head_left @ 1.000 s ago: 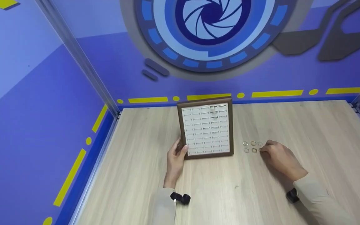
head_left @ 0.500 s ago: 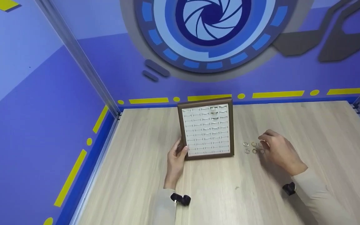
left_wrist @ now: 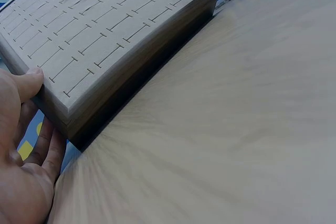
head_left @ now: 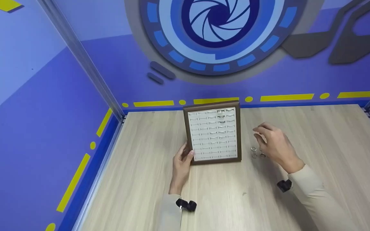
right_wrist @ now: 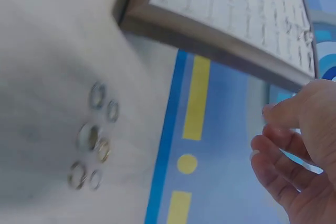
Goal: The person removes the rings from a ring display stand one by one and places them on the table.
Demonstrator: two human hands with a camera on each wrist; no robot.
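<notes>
A brown-framed ring display box with a white slotted insert stands propped up at a tilt in the head view. Several rings sit in its slots, mostly toward the upper right. My left hand grips its lower left corner, thumb over the front edge and fingers behind, as the left wrist view also shows. To the right of the box, my right hand is in the air with bent fingers. Nothing shows between its thumb and fingers in the right wrist view. Below it several loose rings lie on the table in two rows, partly hidden in the head view.
The light wood table carries the box and the loose rings. A blue patterned panel rises behind it, and another side panel closes off the left. Dark wrist cameras are strapped on both sleeves.
My right hand has let go of a loose ring at the right end of the rows, lifted, and moved left and away toward the box. My left hand keeps holding the box in place.
</notes>
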